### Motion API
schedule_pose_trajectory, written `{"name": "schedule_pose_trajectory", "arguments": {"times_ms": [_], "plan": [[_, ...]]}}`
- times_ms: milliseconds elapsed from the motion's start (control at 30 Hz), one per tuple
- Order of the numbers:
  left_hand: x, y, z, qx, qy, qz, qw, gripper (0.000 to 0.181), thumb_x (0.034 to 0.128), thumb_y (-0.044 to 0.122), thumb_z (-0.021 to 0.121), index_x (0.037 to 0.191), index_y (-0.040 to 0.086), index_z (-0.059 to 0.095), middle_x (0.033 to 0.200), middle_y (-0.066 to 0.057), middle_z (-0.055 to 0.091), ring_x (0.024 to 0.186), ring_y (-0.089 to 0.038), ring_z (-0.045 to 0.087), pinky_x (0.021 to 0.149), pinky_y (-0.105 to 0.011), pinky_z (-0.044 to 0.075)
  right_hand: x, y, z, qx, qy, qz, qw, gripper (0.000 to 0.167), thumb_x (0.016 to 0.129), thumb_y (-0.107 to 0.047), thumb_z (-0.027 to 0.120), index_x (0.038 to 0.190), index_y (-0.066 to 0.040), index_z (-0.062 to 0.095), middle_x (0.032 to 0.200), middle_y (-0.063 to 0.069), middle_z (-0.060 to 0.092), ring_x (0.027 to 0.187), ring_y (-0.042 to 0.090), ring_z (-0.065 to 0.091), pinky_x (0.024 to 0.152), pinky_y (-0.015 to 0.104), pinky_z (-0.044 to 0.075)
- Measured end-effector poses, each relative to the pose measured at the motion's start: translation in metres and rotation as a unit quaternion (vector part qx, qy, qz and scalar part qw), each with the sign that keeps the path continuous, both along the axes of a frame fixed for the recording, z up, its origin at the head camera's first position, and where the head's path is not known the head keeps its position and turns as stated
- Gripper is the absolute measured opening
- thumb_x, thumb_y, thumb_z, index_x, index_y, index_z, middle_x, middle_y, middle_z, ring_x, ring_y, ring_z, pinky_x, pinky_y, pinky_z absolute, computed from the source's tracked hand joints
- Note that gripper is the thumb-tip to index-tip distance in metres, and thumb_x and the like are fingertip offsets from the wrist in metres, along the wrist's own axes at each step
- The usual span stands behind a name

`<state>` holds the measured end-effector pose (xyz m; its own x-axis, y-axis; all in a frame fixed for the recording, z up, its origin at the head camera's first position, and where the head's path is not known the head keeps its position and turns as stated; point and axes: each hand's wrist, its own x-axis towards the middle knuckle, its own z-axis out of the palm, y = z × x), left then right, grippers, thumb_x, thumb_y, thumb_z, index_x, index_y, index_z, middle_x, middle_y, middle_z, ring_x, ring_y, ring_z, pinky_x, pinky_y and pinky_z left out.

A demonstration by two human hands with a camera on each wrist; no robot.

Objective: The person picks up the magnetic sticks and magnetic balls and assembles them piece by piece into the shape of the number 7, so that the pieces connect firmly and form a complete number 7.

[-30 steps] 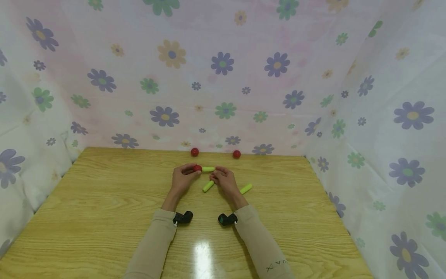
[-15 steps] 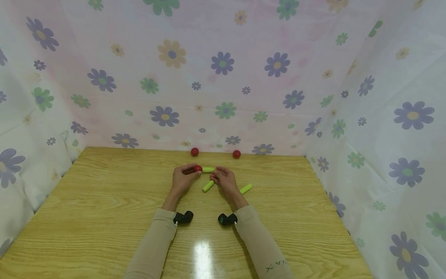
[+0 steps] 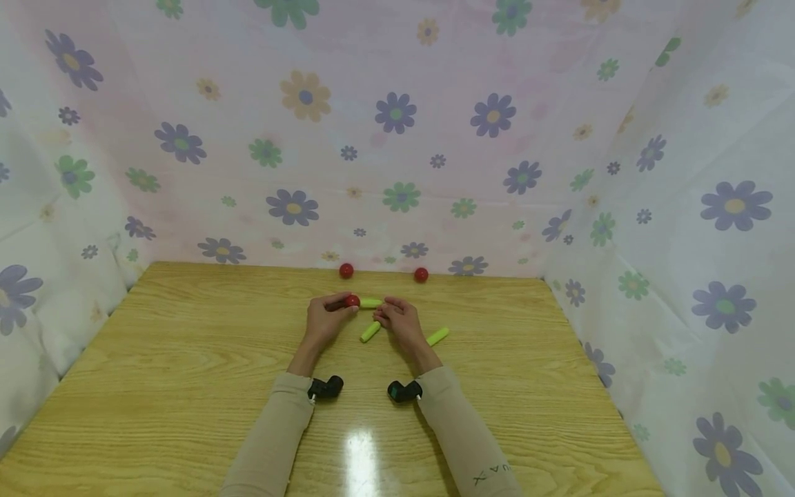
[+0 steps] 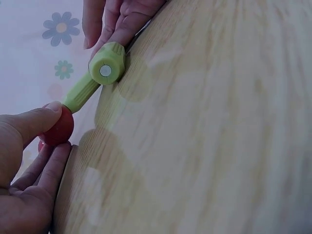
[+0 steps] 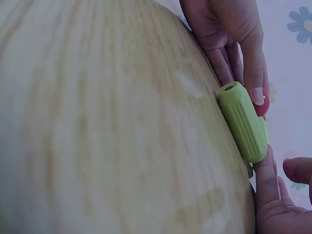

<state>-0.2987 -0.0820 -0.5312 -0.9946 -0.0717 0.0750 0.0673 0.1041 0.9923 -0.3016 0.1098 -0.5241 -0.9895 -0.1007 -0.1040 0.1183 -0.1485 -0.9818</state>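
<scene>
- I find the left hand [image 3: 324, 321] with its grip pinching a red ball [image 3: 352, 301], thumb and fingers on opposing sides. A round thing rolls if loose; I judge the two-sided pinch is there to steady it.
- I find the upper green stick [image 3: 370, 303] between the hands, its left end against the held ball. The ball appears to brace that end; whether the two are joined or merely touching, I cannot tell.
- I note the right hand [image 3: 400, 322] with fingers parted, its grip clasping nothing that I can make out. A fingertip sits at the stick's right end, possibly as a stop; contact is not certain.
- I record the front green stick [image 3: 370, 332] slanting on the bench [image 3: 186, 345], its far end just beside the right fingers. Its sides look ribbed and flattened, so I judge it lies there without rolling.
- The third green stick [image 3: 437, 337] is partly hidden from me by the right wrist.
- The rear left ball [image 3: 346, 270] and rear right ball [image 3: 421, 275] rest near the flowered cloth [image 3: 404, 159], well apart, seemingly kept out of the hands' way.
</scene>
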Motion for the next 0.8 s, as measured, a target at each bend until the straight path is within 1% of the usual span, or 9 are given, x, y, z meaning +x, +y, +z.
{"name": "schedule_pose_trajectory", "arguments": {"times_ms": [167,367,567,667,800], "plan": [[-0.0004,0.0000,-0.0008,-0.009,0.003,0.000,1.0000,0.039,0.0879,0.008,0.081,0.125,0.003,0.073,0.124,-0.021,0.070,0.114,-0.032,0.067,0.096,-0.044,0.055,0.0008,0.0000,-0.0005,-0.004,-0.003,0.001,1.0000,0.037,0.107,-0.002,0.050,0.140,0.013,0.047,0.124,0.031,0.061,0.094,0.014,0.069,0.087,0.025,0.059],[-0.0006,-0.0001,-0.0002,-0.015,0.007,-0.003,0.9999,0.039,0.0884,0.007,0.080,0.126,0.002,0.072,0.124,-0.022,0.070,0.115,-0.033,0.067,0.095,-0.041,0.056,0.0008,-0.0013,0.0016,-0.003,-0.010,-0.005,0.9999,0.036,0.106,0.000,0.049,0.139,0.013,0.047,0.119,0.027,0.064,0.093,0.015,0.069,0.085,0.024,0.059],[-0.0004,-0.0009,0.0004,-0.018,0.020,-0.001,0.9996,0.040,0.0890,0.008,0.080,0.127,0.000,0.071,0.123,-0.022,0.070,0.113,-0.033,0.067,0.094,-0.042,0.056,0.0005,-0.0016,0.0036,0.016,-0.007,-0.002,0.9998,0.034,0.107,-0.001,0.048,0.138,0.014,0.048,0.115,0.027,0.065,0.092,0.017,0.070,0.083,0.023,0.059],[0.0001,-0.0014,0.0004,-0.015,0.019,-0.002,0.9997,0.039,0.0893,0.009,0.080,0.126,0.000,0.071,0.123,-0.022,0.070,0.113,-0.033,0.067,0.095,-0.044,0.055,0.0006,-0.0012,0.0035,0.025,-0.007,0.001,0.9997,0.034,0.108,-0.002,0.046,0.138,0.014,0.048,0.116,0.028,0.065,0.092,0.017,0.070,0.083,0.024,0.059],[0.0010,-0.0015,-0.0001,-0.010,0.017,-0.006,0.9998,0.039,0.0900,0.008,0.079,0.127,0.000,0.070,0.124,-0.022,0.070,0.114,-0.033,0.067,0.096,-0.044,0.055,0.0021,-0.0013,0.0048,0.033,-0.008,0.002,0.9994,0.035,0.109,-0.005,0.045,0.139,0.013,0.047,0.118,0.030,0.064,0.097,0.021,0.070,0.085,0.025,0.059]]}}
